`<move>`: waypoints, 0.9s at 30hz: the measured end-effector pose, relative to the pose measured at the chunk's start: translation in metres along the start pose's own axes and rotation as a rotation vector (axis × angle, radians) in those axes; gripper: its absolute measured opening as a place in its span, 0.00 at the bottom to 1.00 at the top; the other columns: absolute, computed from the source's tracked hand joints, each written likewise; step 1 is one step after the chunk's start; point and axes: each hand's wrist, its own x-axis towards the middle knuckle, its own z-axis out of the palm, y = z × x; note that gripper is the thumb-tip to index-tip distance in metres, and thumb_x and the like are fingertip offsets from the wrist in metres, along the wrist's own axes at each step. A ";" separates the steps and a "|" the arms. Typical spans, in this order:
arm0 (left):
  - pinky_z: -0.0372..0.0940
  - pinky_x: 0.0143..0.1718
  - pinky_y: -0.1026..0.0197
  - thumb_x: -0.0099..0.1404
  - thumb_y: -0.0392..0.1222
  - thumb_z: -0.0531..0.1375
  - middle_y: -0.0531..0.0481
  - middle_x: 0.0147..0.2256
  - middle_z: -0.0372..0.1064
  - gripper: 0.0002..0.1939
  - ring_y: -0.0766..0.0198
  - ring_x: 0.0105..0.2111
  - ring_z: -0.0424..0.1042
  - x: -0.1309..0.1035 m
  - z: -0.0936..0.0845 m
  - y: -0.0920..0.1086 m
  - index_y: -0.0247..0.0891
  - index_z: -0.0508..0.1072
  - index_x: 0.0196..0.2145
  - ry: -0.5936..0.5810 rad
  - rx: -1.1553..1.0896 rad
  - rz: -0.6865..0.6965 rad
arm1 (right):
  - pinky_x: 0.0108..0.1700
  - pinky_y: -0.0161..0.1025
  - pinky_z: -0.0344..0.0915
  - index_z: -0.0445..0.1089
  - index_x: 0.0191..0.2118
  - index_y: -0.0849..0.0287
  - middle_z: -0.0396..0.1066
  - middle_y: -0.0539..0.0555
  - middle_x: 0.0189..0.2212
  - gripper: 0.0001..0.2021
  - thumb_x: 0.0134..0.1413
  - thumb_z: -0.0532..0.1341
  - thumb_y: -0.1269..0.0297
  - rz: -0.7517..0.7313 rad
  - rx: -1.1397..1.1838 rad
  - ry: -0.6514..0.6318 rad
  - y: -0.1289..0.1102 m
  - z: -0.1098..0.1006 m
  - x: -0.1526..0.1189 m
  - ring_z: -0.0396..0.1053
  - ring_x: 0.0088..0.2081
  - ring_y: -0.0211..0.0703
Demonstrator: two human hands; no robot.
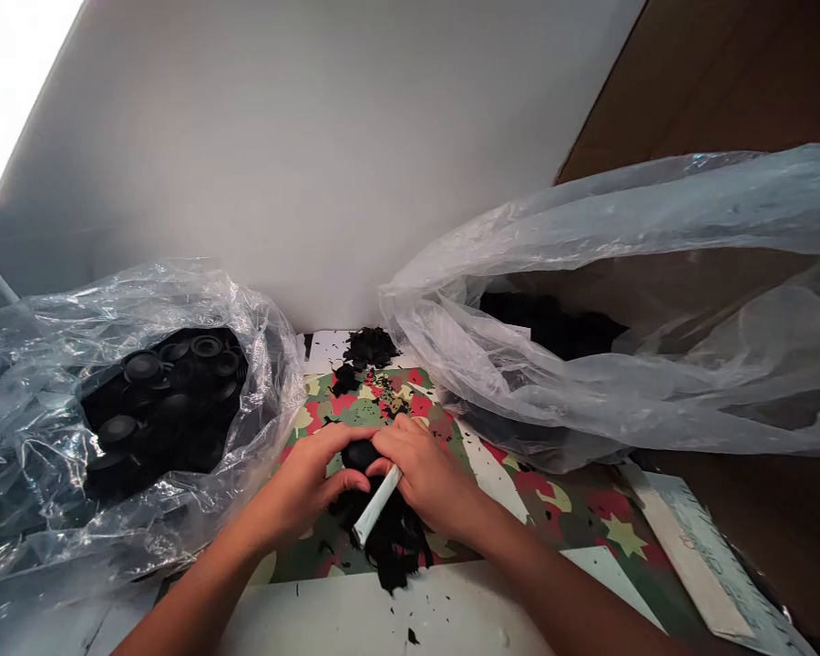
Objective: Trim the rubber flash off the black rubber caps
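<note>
Between my two hands is a round black rubber-like part (360, 454). My left hand (322, 469) grips its left side, thumb in front and fingers over the far side. A tool with a long, flat white handle (377, 507) is in my closed right hand (420, 465). The handle slants toward me, down and left, while the tool's working end is hidden behind my fingers. My right fingers also meet the black part. Below my hands lies a pile of black scraps and strips (394, 547) on the camouflage-patterned sheet (307, 556).
At left, a clear plastic bag (260, 364) holds several round black parts (178, 392). To the right, another clear bag (588, 401) opens over dark pieces (553, 323). More black scraps (371, 346) lie near the wall (328, 164). Cardboard (738, 82) rises at upper right.
</note>
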 end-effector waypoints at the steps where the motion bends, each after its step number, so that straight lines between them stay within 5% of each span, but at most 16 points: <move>1: 0.65 0.50 0.53 0.63 0.40 0.65 0.48 0.45 0.79 0.15 0.52 0.44 0.74 0.000 0.000 0.001 0.45 0.78 0.49 -0.002 0.043 -0.003 | 0.37 0.39 0.59 0.54 0.24 0.55 0.66 0.49 0.25 0.18 0.65 0.58 0.74 0.001 0.004 -0.004 0.000 0.000 0.000 0.60 0.33 0.44; 5: 0.64 0.43 0.56 0.67 0.42 0.58 0.49 0.40 0.78 0.12 0.56 0.37 0.72 -0.001 0.004 0.005 0.42 0.76 0.46 0.002 0.055 -0.002 | 0.38 0.39 0.57 0.50 0.24 0.55 0.63 0.48 0.24 0.19 0.66 0.57 0.73 -0.034 0.011 -0.041 0.003 -0.003 0.002 0.58 0.32 0.42; 9: 0.61 0.37 0.58 0.68 0.48 0.57 0.51 0.33 0.75 0.10 0.57 0.34 0.69 -0.003 0.016 0.003 0.41 0.75 0.40 0.128 -0.088 -0.047 | 0.38 0.39 0.55 0.55 0.26 0.56 0.62 0.47 0.24 0.16 0.67 0.56 0.73 -0.129 -0.046 0.005 0.005 0.000 0.003 0.58 0.32 0.41; 14: 0.61 0.35 0.60 0.63 0.55 0.65 0.54 0.27 0.70 0.15 0.60 0.30 0.67 0.001 0.027 0.002 0.40 0.73 0.31 0.320 -0.556 -0.151 | 0.36 0.40 0.50 0.61 0.26 0.57 0.64 0.48 0.23 0.13 0.61 0.56 0.77 -0.321 -0.260 0.227 -0.008 0.013 0.000 0.55 0.30 0.42; 18: 0.64 0.45 0.59 0.55 0.57 0.73 0.48 0.35 0.78 0.19 0.58 0.40 0.72 0.008 0.013 0.005 0.38 0.78 0.32 0.512 -0.878 -0.115 | 0.37 0.42 0.50 0.65 0.26 0.57 0.67 0.49 0.23 0.14 0.64 0.58 0.73 -0.449 -0.356 0.249 -0.017 0.026 -0.003 0.57 0.31 0.43; 22: 0.63 0.54 0.57 0.57 0.53 0.73 0.44 0.43 0.80 0.19 0.55 0.49 0.73 0.004 0.005 0.004 0.39 0.80 0.41 0.302 -1.064 -0.072 | 0.37 0.42 0.53 0.71 0.29 0.58 0.73 0.50 0.26 0.11 0.65 0.63 0.68 -0.224 -0.306 0.184 -0.009 0.026 -0.001 0.62 0.33 0.44; 27: 0.62 0.54 0.56 0.64 0.54 0.69 0.44 0.50 0.78 0.18 0.55 0.50 0.72 -0.003 0.013 -0.001 0.41 0.81 0.46 0.113 -1.083 -0.068 | 0.44 0.42 0.61 0.76 0.32 0.54 0.80 0.51 0.37 0.15 0.72 0.57 0.64 -0.052 0.142 0.077 -0.001 0.010 0.001 0.72 0.38 0.43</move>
